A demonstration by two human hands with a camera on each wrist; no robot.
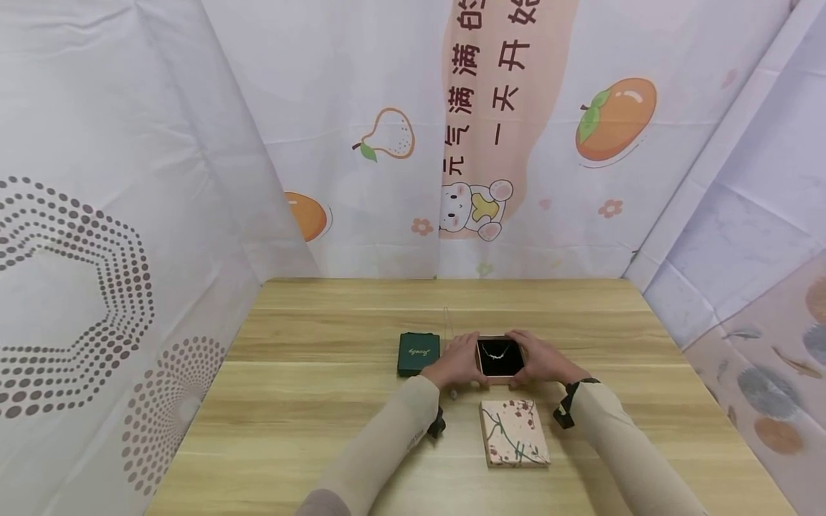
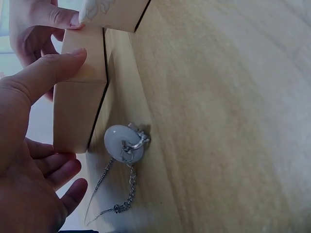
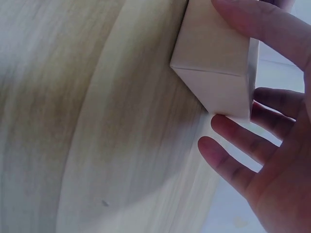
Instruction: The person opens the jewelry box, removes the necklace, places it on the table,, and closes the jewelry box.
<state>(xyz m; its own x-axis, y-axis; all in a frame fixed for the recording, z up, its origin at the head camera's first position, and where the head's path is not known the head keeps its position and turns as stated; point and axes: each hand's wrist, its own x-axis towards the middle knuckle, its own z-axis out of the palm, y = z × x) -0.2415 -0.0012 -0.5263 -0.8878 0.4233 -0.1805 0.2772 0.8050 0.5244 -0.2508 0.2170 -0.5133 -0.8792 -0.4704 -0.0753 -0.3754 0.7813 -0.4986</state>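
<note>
Gripping opposite sides of the open box [image 1: 495,380], left hand [image 1: 459,362] and right hand [image 1: 540,358] should squeeze evenly to leave the necklace [image 1: 496,356] inside undisturbed.

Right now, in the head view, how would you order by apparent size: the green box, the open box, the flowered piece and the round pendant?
1. Flowered piece, nearest the camera
2. Open box, its sides partly hidden
3. Green box
4. Round pendant
</note>
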